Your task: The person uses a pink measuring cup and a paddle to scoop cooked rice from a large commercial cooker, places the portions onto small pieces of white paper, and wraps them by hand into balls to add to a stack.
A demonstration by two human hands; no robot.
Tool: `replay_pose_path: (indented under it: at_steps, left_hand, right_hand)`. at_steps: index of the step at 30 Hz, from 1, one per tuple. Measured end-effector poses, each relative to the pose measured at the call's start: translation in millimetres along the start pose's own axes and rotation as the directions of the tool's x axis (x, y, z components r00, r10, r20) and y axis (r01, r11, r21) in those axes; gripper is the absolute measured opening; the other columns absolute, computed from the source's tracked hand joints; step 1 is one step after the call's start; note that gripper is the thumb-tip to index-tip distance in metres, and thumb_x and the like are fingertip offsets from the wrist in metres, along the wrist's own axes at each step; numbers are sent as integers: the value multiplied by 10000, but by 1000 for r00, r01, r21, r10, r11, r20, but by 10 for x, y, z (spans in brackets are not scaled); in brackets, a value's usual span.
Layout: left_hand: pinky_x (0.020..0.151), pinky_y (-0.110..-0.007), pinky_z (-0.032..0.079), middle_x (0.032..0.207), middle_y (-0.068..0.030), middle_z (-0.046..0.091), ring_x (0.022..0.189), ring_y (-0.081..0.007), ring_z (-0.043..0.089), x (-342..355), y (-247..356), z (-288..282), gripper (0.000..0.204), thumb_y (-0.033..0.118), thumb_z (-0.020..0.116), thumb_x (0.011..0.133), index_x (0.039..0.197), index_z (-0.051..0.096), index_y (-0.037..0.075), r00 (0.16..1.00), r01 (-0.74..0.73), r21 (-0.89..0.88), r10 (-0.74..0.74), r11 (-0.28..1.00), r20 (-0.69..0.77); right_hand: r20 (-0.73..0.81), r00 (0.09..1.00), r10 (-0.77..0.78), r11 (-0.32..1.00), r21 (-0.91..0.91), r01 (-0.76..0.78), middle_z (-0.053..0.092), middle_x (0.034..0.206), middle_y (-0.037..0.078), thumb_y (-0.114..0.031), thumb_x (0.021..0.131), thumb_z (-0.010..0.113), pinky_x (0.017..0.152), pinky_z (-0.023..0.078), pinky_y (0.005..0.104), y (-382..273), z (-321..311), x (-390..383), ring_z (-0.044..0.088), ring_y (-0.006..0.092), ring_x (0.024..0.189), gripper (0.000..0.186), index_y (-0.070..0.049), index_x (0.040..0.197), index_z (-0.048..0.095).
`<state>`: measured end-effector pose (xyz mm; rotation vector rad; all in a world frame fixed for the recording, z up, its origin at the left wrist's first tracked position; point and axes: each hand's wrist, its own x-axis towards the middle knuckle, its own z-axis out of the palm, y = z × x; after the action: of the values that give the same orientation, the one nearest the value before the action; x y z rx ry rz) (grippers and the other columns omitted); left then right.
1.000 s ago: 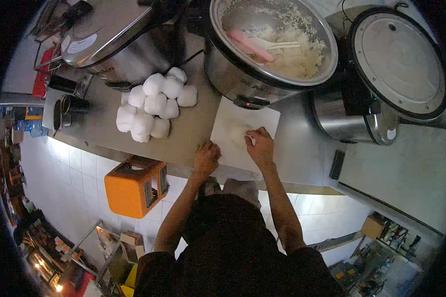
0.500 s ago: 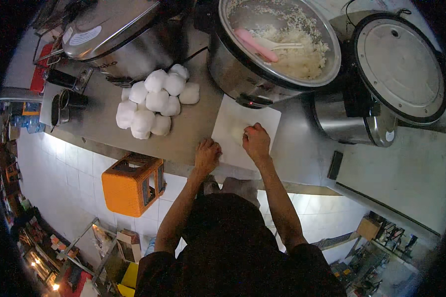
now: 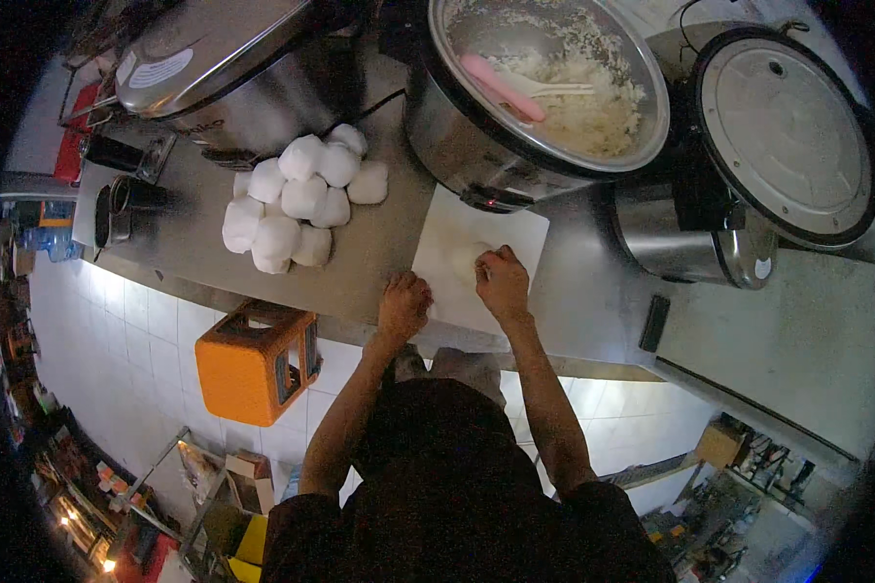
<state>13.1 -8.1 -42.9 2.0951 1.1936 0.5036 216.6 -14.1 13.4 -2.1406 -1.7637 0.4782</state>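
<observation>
A white sheet (image 3: pixel 457 291) lies on the steel counter in front of the open rice cooker (image 3: pixel 496 160). My left hand (image 3: pixel 405 303) is closed at the sheet's left edge, its fingers curled under; what they hold, if anything, is hidden. Over the sheet's right half, my right hand (image 3: pixel 503 279) is closed with the fingertips pinched together and down near the surface. A faint pale patch shows on the sheet beside those fingertips. Cooked rice (image 3: pixel 593 112) partly fills the cooker, and a rice paddle (image 3: pixel 504 87) with a pink part lies across it.
Several rounded white bundles (image 3: pixel 304 197) are piled left of the sheet. Behind them stands a closed steel cooker (image 3: pixel 253 97). On the right is another cooker (image 3: pixel 666 228) with its lid (image 3: pixel 786 136) raised. An orange stool (image 3: pixel 248 374) stands below the counter's front edge.
Both hands stay in nearly the same places, closed at the sheet. The whole view has shifted slightly to the left; nothing is visibly taken up or let go.
</observation>
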Motion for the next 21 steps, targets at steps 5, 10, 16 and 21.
replay_pose_path:
  at_steps: [5, 10, 16, 21]
  left_hand:
    - [824, -478, 391, 879, -114, 532, 905, -339, 516, -31, -63, 69, 120, 87, 644, 689, 794, 587, 78, 1000, 2, 78, 0, 997, -30]
    - [813, -495, 390, 856, -104, 521, 887, -332, 516, -4, -35, 47, 135, 80, 651, 678, 786, 571, 85, 999, 32, 7, -32, 999, 6]
    - [779, -475, 401, 868, -107, 522, 895, -334, 505, -12, -31, 16, 140, 93, 660, 680, 790, 573, 87, 1000, -24, 40, 24, 999, -10]
    - [865, -480, 386, 940, -116, 557, 985, -338, 502, -48, -91, 50, 138, 168, 650, 700, 807, 591, 105, 994, 82, 54, -86, 995, 64]
  right_hand:
    - [31, 998, 63, 996, 55, -65, 522, 858, 145, -83, 691, 630, 686, 484, 412, -124, -79, 7, 572, 325, 786, 98, -53, 785, 625]
    - [28, 999, 18, 1000, -24, -18, 528, 851, 149, -73, 692, 625, 682, 489, 413, -29, 30, 30, 580, 323, 772, 80, -54, 770, 626]
    - [43, 999, 28, 998, 58, -30, 536, 821, 152, -53, 694, 630, 669, 485, 398, -25, -23, 18, 580, 316, 741, 72, -42, 764, 614]
    - [139, 975, 173, 715, 663, -222, 593, 753, 33, -127, 790, 668, 554, 417, 260, 249, -252, -98, 482, 110, 600, 113, -44, 855, 629]
